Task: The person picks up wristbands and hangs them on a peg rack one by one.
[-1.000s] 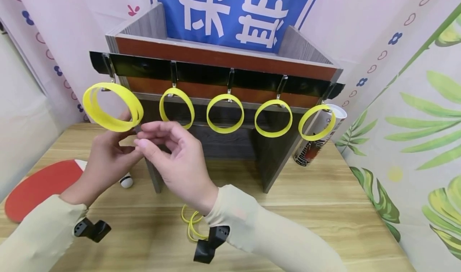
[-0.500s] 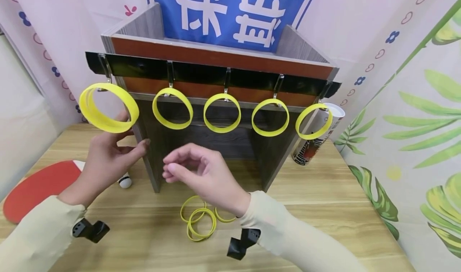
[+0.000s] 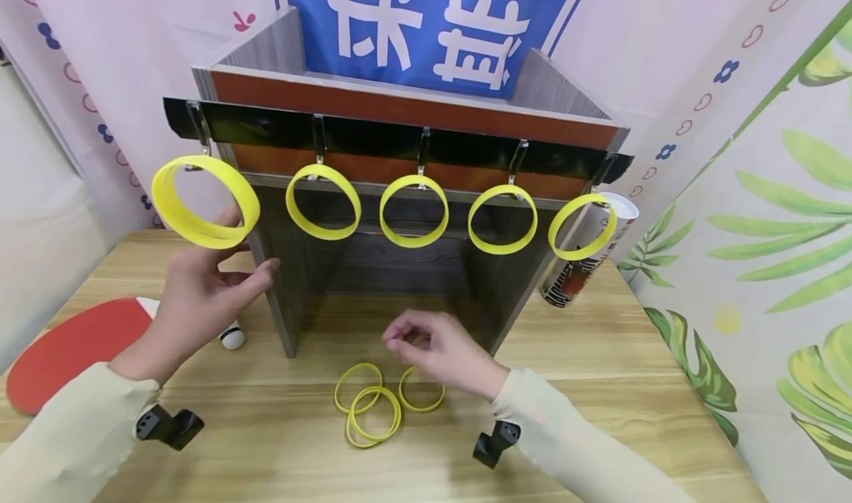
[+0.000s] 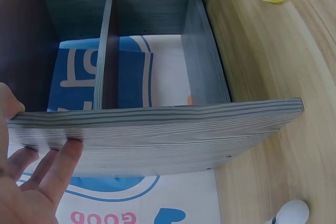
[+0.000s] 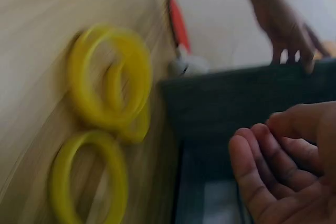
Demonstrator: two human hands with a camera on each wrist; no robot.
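Observation:
My left hand (image 3: 200, 285) grips the front edge of the left side panel (image 4: 157, 121) of a grey wooden shelf (image 3: 416, 105). Its thumb lies on one face and its fingers on the other. My right hand (image 3: 447, 351) hovers in front of the shelf, fingers loosely bent, holding nothing. Just left of it and lower, several yellow rings (image 3: 399, 407) lie on the table, two of them overlapping; they look blurred in the right wrist view. Several more yellow rings hang from hooks on a black strip (image 3: 373, 133), among them a thick stack (image 3: 249, 203) at the far left.
A red table tennis paddle (image 3: 73, 351) and a shuttlecock (image 3: 233, 336) lie left of the shelf on the wooden table (image 3: 599, 414). A printed tube (image 3: 579, 274) stands at the right. Patterned cloth (image 3: 752, 192) covers the walls behind and beside the table.
My right hand has left the left side panel and moved right and down toward the rings on the table, bringing them into fuller view. The left hand keeps its hold on the panel.

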